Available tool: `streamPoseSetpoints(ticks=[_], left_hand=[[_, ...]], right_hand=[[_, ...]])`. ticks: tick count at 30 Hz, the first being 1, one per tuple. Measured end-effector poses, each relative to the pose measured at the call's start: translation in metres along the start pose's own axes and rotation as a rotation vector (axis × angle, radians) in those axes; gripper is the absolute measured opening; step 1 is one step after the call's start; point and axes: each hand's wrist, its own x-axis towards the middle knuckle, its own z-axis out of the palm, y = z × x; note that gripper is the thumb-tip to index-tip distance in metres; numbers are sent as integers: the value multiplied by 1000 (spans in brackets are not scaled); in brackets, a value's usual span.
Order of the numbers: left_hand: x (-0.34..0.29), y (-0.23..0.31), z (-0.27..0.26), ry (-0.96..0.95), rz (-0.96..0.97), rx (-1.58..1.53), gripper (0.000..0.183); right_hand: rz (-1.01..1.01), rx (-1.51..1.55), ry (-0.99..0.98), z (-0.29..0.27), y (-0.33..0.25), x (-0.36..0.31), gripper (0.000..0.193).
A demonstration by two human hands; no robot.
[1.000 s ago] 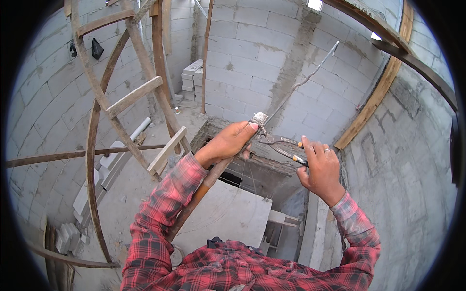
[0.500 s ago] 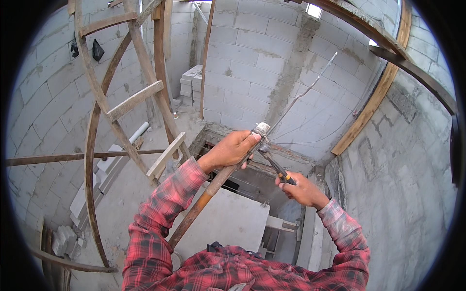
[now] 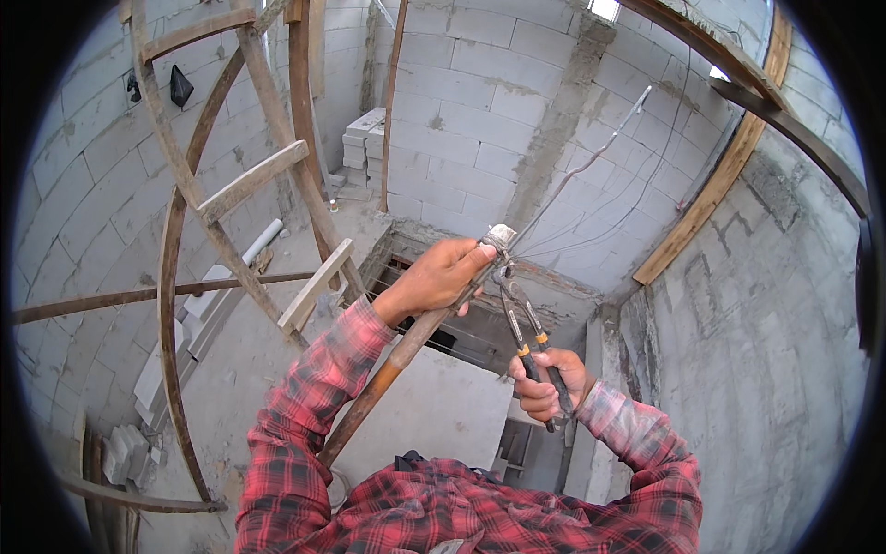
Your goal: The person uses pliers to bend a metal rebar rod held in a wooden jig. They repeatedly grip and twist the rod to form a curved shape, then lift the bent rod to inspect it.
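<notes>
My left hand (image 3: 438, 275) is closed around a round wooden pole (image 3: 389, 369), just below its pale top end. Grey wire (image 3: 501, 242) is wound about that end, and a thin bent metal rod (image 3: 591, 164) slants up and away from it. In my right hand (image 3: 552, 386) is a pair of pincers (image 3: 518, 332) with black and yellow handles. The handles stand spread apart in my fingers. The jaws are up against the wire at the pole's end; whether they grip it, I cannot tell.
A wooden ladder (image 3: 254, 180) leans at the left, crossed by curved poles (image 3: 169, 305). Beneath my hands lies a floor opening (image 3: 471, 337) beside a pale slab (image 3: 434, 397). Block walls (image 3: 452, 120) rise around, with a timber beam (image 3: 706, 198) at the right.
The pincers' handles have swung apart, and my right hand has shifted down a little. Loose thin wires by the rod have moved upward. My left hand keeps its hold on the pole.
</notes>
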Motion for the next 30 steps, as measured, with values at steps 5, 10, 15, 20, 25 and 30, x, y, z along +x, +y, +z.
streamPoseSetpoints(ticks=[5, 10, 15, 20, 25, 30], left_hand=[[0, -13, -20, 114, 15, 120, 41], [0, -14, -31, 149, -26, 198, 40], [-4, -5, -22, 116, 35, 184, 41], [-6, -6, -27, 153, 91, 233, 43], [-11, 1, -27, 127, 86, 205, 44], [-12, 2, -26, 92, 77, 109, 47]], right_hand=[[126, -1154, 715, 35, -44, 6, 51], [-426, -2336, 1253, 66, -21, 19, 60], [-621, -2782, 1467, 29, -23, 13, 65], [-535, -2405, 1327, 19, -11, 25, 43], [-171, -1870, 1081, 54, -12, 25, 24], [67, -797, 787, 83, -14, 20, 18]])
